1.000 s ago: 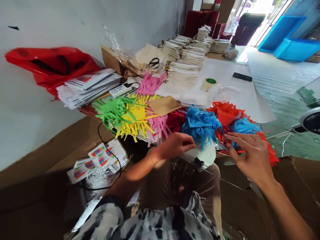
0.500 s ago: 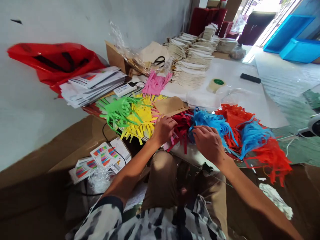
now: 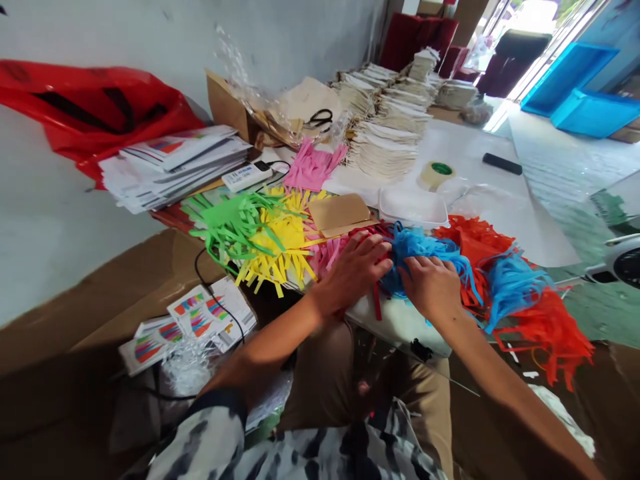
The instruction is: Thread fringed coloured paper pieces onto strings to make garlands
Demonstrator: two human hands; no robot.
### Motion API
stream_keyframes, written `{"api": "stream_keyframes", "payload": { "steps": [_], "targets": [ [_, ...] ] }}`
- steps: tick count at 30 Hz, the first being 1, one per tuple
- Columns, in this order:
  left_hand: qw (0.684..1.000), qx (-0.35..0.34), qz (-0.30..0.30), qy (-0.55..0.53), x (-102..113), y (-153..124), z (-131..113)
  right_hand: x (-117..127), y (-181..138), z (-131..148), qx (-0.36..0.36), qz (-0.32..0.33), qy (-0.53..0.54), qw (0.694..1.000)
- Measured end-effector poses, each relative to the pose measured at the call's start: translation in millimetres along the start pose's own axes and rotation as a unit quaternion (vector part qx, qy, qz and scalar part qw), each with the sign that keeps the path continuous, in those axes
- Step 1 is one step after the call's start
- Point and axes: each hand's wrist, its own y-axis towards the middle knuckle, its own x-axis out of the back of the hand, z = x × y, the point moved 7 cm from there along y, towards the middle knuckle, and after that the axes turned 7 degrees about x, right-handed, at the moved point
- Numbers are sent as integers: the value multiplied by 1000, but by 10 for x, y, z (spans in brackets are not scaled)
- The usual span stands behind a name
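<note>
My left hand (image 3: 356,270) lies over the dark red fringed paper (image 3: 377,300), its fingers stretched out and slightly apart, hiding most of it. My right hand (image 3: 433,285) rests at the front of the blue fringed paper (image 3: 425,243), fingers curled into the strips; the fingertips are partly hidden. Left of my hands, pink fringe (image 3: 327,255) meets yellow fringed paper (image 3: 283,230) and green fringed paper (image 3: 233,220). To the right lie orange-red fringe (image 3: 475,237), a second blue bunch (image 3: 517,277) and another red bunch (image 3: 557,330) hanging at the table edge.
Behind the fringes are a brown card (image 3: 345,212), a white plastic tray (image 3: 413,205), a tape roll (image 3: 438,175) and a dark phone-like slab (image 3: 503,163). Scissors (image 3: 320,119) and paper stacks (image 3: 385,143) stand farther back. A red bag (image 3: 115,107) hangs left; a fan-like device (image 3: 620,260) is right.
My left hand has moved right and spread over the dark red fringe, closer to my right hand. My right hand has shifted slightly right and down. The view has tilted a little.
</note>
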Motion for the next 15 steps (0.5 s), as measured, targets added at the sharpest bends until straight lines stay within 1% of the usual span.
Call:
{"api": "stream_keyframes", "payload": {
  "steps": [2, 4, 6, 8, 9, 10, 12, 13, 14, 15],
  "targets": [
    [1000, 9, 17, 9, -180, 96, -11, 15, 0, 15, 2, 7, 0, 1000],
    [998, 49, 27, -16, -299, 159, 77, 15, -7, 16, 5, 14, -1, 1000],
    [992, 108, 7, -69, -292, 178, 229, -8, -11, -19, 0, 19, -3, 1000],
    [971, 181, -50, -151, -182, 149, 422, -54, 0, -81, -10, 20, -9, 1000],
    [950, 220, -84, -205, -121, 116, 528, -77, 10, -111, -14, 19, -10, 1000],
    [923, 259, -112, -263, -80, 74, 632, -92, 20, -137, -17, 15, -9, 1000],
    [857, 328, -143, -370, -77, -18, 803, -42, 21, -160, -24, -13, 13, 1000],
    [829, 352, -147, -409, -104, -58, 856, 50, 0, -153, -26, -46, 42, 998],
    [809, 368, -145, -435, -136, -92, 887, 196, -46, -131, -24, -95, 88, 991],
    [799, 374, -141, -450, -166, -117, 898, 383, -120, -98, -15, -149, 150, 977]
  ]
}}
